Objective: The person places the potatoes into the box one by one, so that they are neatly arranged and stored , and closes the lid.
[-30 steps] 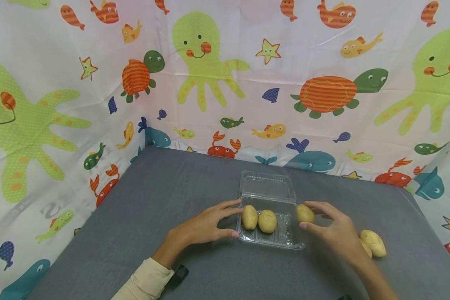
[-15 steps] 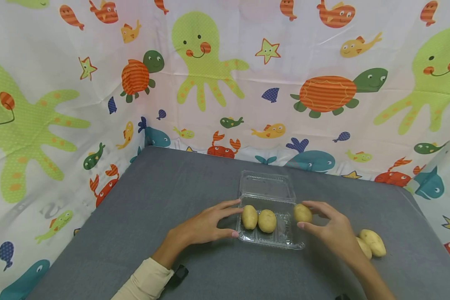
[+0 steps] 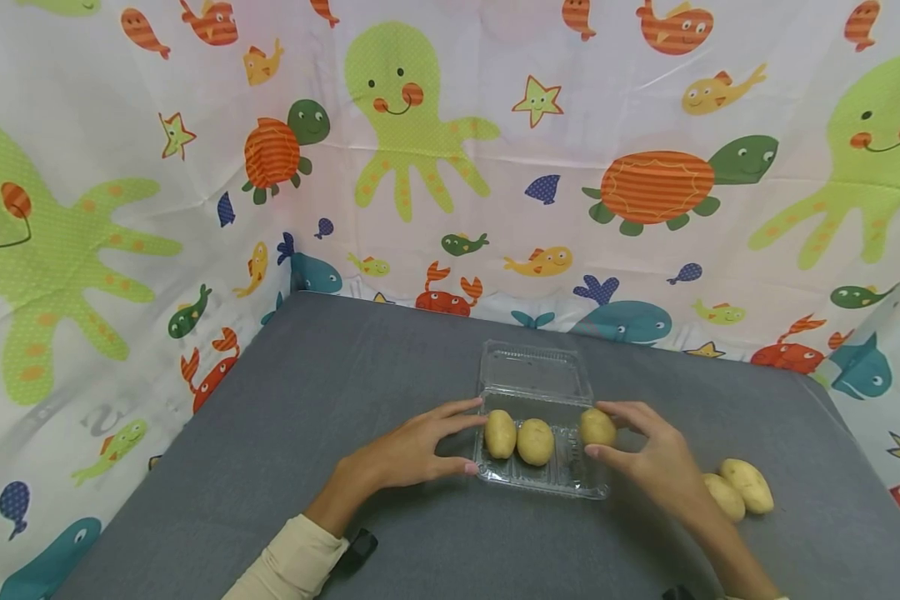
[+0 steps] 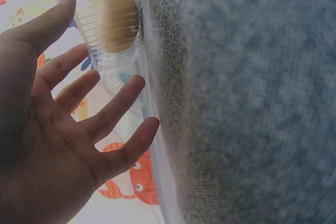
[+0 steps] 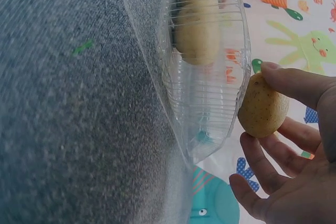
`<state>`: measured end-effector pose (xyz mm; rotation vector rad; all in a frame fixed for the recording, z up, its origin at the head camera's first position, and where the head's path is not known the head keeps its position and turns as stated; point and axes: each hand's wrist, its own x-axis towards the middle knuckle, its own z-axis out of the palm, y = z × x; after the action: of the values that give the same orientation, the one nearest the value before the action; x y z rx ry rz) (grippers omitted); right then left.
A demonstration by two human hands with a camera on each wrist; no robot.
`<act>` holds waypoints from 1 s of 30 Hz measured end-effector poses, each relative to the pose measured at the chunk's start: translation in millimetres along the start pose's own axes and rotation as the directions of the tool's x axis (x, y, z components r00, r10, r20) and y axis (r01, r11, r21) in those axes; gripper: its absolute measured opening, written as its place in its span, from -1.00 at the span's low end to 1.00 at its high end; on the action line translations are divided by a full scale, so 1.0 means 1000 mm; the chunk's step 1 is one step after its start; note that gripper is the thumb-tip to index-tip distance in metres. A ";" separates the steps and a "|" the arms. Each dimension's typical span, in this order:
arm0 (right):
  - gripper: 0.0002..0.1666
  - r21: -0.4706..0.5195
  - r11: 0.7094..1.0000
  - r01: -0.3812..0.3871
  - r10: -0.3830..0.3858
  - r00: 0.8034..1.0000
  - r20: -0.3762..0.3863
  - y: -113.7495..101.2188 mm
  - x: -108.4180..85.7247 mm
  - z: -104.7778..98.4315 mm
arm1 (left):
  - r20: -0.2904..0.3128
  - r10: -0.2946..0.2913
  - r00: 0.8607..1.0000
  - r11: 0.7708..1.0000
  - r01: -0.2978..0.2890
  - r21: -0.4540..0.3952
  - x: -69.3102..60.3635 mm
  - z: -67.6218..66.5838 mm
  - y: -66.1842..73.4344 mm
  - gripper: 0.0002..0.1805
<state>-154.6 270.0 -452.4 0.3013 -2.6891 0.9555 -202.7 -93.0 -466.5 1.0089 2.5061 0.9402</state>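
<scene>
Potato (image 3: pixel 597 427) was pinched in the right hand (image 3: pixel 654 450) above the right side of the clear clamshell (image 3: pixel 570 471), presumably leaving its underside free. Two seated potatoes (image 3: pixel 535 442) occupied the left side. The left hand (image 3: pixel 412 450), fingers spread, stood there, perhaps for steadying. Two loose potatoes (image 3: pixel 747 486) lay on the bench (image 3: pixel 390 358).

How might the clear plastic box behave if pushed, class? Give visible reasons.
The box would probably slide, not roll, being low and boxy. Its thin, see-through walls suggest it may flex. The two rounded potatoes inside might roll about.
</scene>
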 end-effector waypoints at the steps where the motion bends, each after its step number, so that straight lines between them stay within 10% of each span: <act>1: -0.31 0.001 1.000 0.004 -0.004 1.000 0.001 0.000 0.000 0.001 | 0.000 -0.001 1.000 1.000 0.001 -0.001 0.000 0.000 0.000 -0.20; 30: -0.28 0.067 0.997 -0.026 0.019 0.995 0.098 0.000 0.006 0.017 | -0.004 0.006 1.000 1.000 -0.006 -0.001 0.000 0.000 -0.001 -0.20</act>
<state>-163.7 258.5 -462.9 0.3413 -2.7571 1.0672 -202.9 -93.2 -467.3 1.0156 2.5069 0.9468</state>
